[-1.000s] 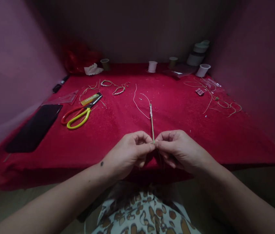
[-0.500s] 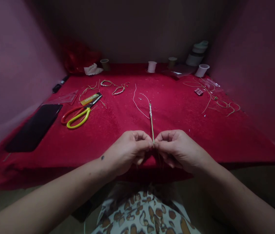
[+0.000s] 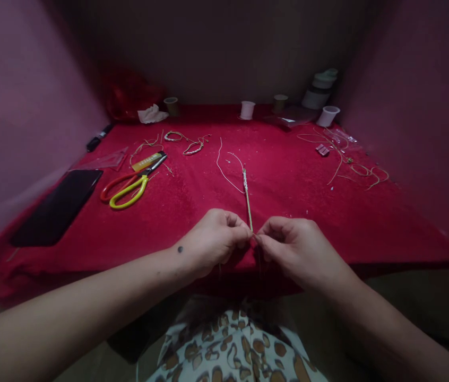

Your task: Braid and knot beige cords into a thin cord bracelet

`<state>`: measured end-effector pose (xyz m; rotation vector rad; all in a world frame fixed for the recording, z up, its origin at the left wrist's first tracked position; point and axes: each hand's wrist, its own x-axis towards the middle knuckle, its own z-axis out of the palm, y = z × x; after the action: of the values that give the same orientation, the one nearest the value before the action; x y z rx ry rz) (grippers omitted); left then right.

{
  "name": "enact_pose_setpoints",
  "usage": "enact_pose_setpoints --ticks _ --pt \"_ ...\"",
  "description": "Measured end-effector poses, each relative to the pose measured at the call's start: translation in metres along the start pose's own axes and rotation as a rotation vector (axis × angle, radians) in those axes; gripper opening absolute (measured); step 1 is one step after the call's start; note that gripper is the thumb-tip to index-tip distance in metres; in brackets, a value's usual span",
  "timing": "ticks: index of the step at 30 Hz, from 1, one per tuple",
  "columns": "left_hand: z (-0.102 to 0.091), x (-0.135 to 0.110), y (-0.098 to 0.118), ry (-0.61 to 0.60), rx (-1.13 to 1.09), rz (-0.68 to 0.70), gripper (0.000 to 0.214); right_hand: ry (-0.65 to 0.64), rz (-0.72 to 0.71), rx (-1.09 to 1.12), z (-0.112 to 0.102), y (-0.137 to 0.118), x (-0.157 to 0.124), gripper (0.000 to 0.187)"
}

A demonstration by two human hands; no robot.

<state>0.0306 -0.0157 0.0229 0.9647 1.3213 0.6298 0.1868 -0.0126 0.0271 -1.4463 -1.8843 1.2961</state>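
Note:
A thin braided cord, green with a pale knotted far end, lies stretched away from me on the red cloth. Both hands meet at its near end by the table's front edge. My left hand is closed in a pinch on the cord's strands. My right hand pinches the strands too, its fingertips almost touching the left hand's. A loose pale thread curls off from the cord's far end.
Orange and yellow scissors and a yellow tape lie at the left, with a black phone nearer the edge. Finished cord loops sit behind. Loose cords spread at the right. Thread spools and cups line the back.
My hands have shifted slightly, the left knuckles rolling over and the right hand sliding a little to the right. The cord stays in place.

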Motion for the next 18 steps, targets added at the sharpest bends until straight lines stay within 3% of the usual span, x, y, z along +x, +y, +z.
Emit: enact_pose_setpoints --ticks 3,6,10,13,14,16,17,18 --pt "0.003 0.000 0.000 -0.006 -0.035 -0.033 0.016 0.026 -0.091 -0.055 0.006 0.001 -0.018 0.021" --pt "0.006 -0.001 0.001 -0.029 -0.169 -0.076 0.013 0.014 -0.130 -0.108 0.026 0.009 -0.035 0.022" --pt "0.008 -0.003 0.001 -0.036 -0.265 -0.085 0.012 -0.147 -0.196 -0.225 0.049 0.017 -0.050 0.022" --pt "0.009 -0.005 0.000 -0.031 -0.309 -0.073 0.013 -0.268 -0.287 -0.161 0.043 0.014 -0.053 0.021" --pt "0.009 -0.006 -0.001 -0.033 -0.319 -0.069 0.013 -0.229 -0.305 -0.097 0.036 0.012 -0.052 0.019" --pt "0.008 -0.007 -0.003 -0.035 -0.333 -0.055 0.013 0.024 -0.257 0.056 0.021 0.006 -0.045 0.012" --pt "0.008 -0.007 -0.004 -0.037 -0.336 -0.045 0.013 0.138 -0.160 0.143 0.014 0.003 -0.040 0.013" --pt "0.008 -0.007 -0.005 -0.041 -0.335 -0.032 0.013 0.146 -0.018 0.252 0.008 0.001 -0.034 0.019"
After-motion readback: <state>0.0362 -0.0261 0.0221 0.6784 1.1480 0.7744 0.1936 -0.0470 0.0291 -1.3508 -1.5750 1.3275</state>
